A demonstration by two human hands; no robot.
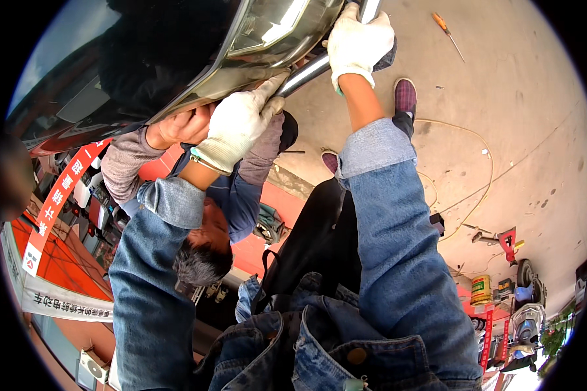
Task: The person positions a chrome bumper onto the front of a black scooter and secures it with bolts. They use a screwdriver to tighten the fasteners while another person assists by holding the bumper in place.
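Note:
A shiny chrome trim strip (306, 75) slants below the headlight (277, 29) of a black vehicle (156, 58). My right hand (360, 44), in a white glove, is wrapped round the strip, which shows on both sides of it. My left hand (236, 124), also gloved in white, pinches the strip's lower left end between thumb and index finger, close against the edge under the headlight. A co-worker's bare hand (184, 125) presses up on the vehicle's lower edge beside my left hand. Part of a dark piece (386, 57) shows behind my right hand.
The co-worker (205, 251) is close beneath my left arm. An orange-handled screwdriver (441, 23) lies on the concrete floor at the upper right. A thin yellowish hose (488, 176) loops over the floor. A red floor jack (507, 242) and yellow can (481, 290) stand at the right.

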